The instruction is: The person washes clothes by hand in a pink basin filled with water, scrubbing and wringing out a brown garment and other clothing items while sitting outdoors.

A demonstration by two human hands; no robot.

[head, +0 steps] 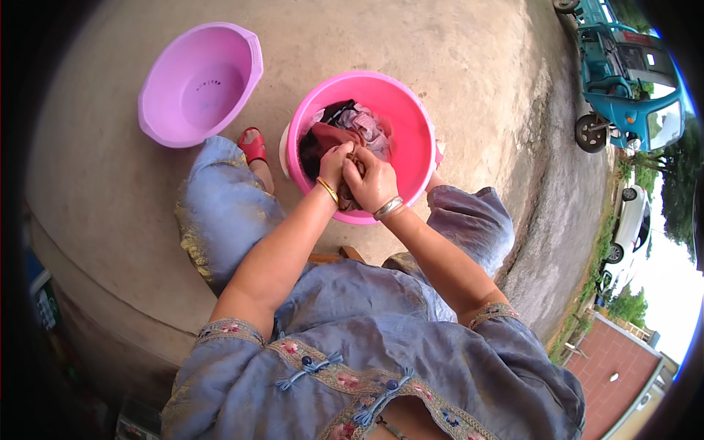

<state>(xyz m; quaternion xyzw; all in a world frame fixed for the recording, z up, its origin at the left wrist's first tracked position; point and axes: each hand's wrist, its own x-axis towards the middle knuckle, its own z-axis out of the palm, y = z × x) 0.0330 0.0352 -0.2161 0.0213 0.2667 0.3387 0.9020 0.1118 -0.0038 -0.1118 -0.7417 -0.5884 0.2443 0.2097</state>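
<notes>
Over the near side of a pink plastic bucket (411, 154), my left hand (333, 165) and my right hand (374, 179) are close together. Both are closed on a bunched reddish-brown cloth (334, 135), whose darker folds hang below the fingers. Behind it in the bucket lie a pale pink-grey garment (372, 129) and a black cloth (311, 155). My hands and the cloth hide part of the bucket's inside. I wear a gold bangle on the left wrist and a silver one on the right.
A purple plastic basin (159, 88) rests on the concrete floor (385, 38) at the upper left. My feet in red sandals (253, 146) flank the bucket. To the right are a road (555, 242), a teal three-wheeled vehicle (621, 82) and a white car (630, 228).
</notes>
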